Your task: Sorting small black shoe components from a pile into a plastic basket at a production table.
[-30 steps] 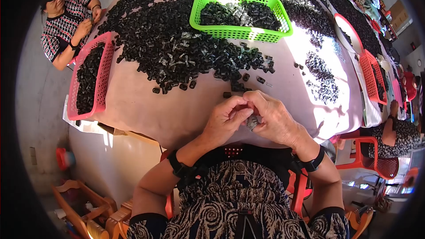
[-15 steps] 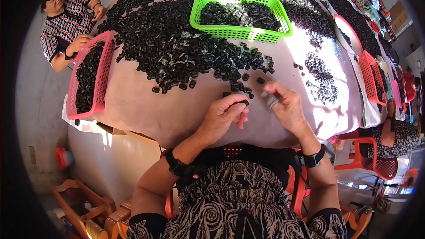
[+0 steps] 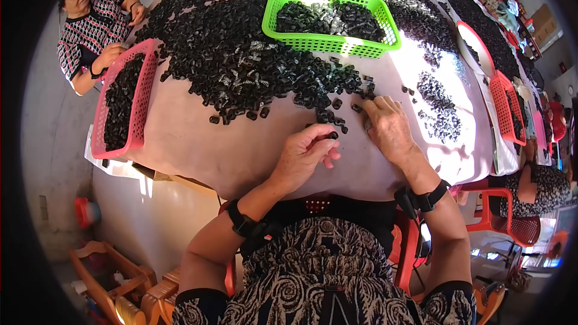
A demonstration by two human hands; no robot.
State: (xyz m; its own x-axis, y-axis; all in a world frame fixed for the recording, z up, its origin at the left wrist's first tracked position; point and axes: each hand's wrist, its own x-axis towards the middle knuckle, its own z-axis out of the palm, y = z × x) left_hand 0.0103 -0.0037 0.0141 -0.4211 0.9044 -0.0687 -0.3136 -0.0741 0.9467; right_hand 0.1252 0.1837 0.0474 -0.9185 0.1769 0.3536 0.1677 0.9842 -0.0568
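At frame centre, our left hand [image 3: 303,155] pinches a black part [image 3: 333,135] between thumb and finger. Our right hand [image 3: 387,127], right of centre, has fingers curled down at the counter [image 3: 208,150]; we can't tell its grip.

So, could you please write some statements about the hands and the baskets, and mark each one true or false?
1. The left hand pinches a small black part. True.
2. The right hand is inside the green perforated basket. False: it is over the table, near loose black parts.
3. Metal coil springs lie in the heap of black parts. True.
4. The pink perforated basket near the co-worker is empty. False: it holds many black pieces.
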